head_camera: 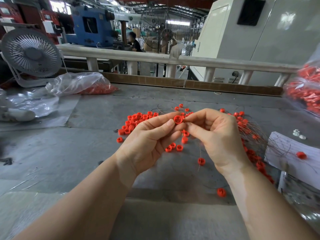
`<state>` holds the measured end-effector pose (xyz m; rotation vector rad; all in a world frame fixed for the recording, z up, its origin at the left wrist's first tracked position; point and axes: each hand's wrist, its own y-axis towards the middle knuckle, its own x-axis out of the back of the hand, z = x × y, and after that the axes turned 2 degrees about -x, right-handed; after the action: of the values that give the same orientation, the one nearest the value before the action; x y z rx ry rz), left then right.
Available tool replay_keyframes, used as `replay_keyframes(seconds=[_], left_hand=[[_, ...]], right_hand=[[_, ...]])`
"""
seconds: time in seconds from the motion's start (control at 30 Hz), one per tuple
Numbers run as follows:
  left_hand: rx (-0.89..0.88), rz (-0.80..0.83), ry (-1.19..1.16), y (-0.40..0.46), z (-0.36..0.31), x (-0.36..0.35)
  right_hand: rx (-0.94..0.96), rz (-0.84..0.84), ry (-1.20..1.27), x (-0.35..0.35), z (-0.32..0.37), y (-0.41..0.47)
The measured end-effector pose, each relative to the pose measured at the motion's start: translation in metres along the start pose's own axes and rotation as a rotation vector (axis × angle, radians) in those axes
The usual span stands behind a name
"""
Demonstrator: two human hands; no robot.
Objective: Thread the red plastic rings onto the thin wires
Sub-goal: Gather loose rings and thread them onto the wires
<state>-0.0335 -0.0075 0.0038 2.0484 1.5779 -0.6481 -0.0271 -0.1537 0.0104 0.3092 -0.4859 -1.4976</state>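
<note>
Left hand pinches a red ring at frame centre; right hand pinches a thin wire at it. Loose rings scattered on grey table. Desk fan upper left, factory hall behind. No legible writing.

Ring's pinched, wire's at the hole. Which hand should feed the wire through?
Right, probably. The right hand pinches the thin wire with its tip beside the red ring, so it can push it in. The left hand is occupied pinching that ring, best kept steady as the holder.
</note>
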Motion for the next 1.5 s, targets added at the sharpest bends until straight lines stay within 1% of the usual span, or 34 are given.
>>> replay_keyframes(seconds=[0.4, 0.63, 1.0, 1.33, 1.5], left_hand=[[0.008, 0.004, -0.012, -0.0008, -0.0005, -0.0011], [0.03, 0.009, -0.022, 0.0, 0.0, -0.0006], [0.061, 0.0, -0.029, -0.0005, -0.0022, 0.0001], [0.03, -0.025, 0.042, 0.0003, -0.0016, 0.0007], [0.042, -0.043, 0.017, 0.0006, -0.0006, -0.0004]], right_hand=[[-0.055, 0.032, 0.077, 0.0008, 0.0009, 0.0], [-0.069, 0.018, 0.109, 0.0014, 0.0001, 0.0003], [-0.054, 0.004, 0.046, 0.0017, -0.0028, 0.0015], [0.065, -0.023, -0.129, 0.0015, -0.003, 0.0012], [0.078, -0.023, -0.145, 0.0018, -0.0027, 0.0011]])
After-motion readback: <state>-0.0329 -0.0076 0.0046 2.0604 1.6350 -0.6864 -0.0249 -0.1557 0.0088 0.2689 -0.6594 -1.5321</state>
